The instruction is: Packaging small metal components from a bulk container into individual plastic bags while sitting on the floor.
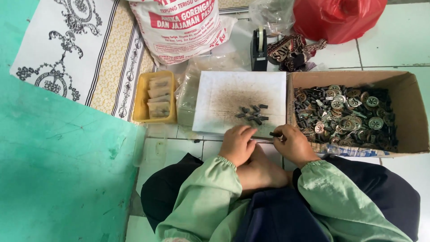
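Hands first: our right hand [293,144] pinches a small dark metal piece [274,134] between thumb and fingertips, just off the near edge of the white paper sheet [224,96]. Our left hand [237,143] is curled next to it, fingers bent down at the same edge; we cannot tell whether it grips anything, since the fingers hide what is under them. A thin pale strip seems to run between the two hands, too small to make out. Both hands hover over our bare foot [262,172], which sits tucked between our knees.

On the paper, a small pile of dark pieces [251,114] lies near the middle, just beyond our fingers, in a smudged grey patch. Right of the paper, touching it, a cardboard box [414,112] holds a heap of round metal discs and dark bits [347,114]. Left of the paper, a yellow tray [139,105] holds small filled clear packets [159,96]. Between tray and paper lie crumpled clear plastic bags [190,89].

Farther back: a black tape dispenser [258,49], a printed white sack [179,27], a red plastic bag [336,18], a dark patterned cloth bundle [293,51]. A patterned mat [76,45] is at far left, over the tiled floor [394,40]. Green sleeves cover both our arms.
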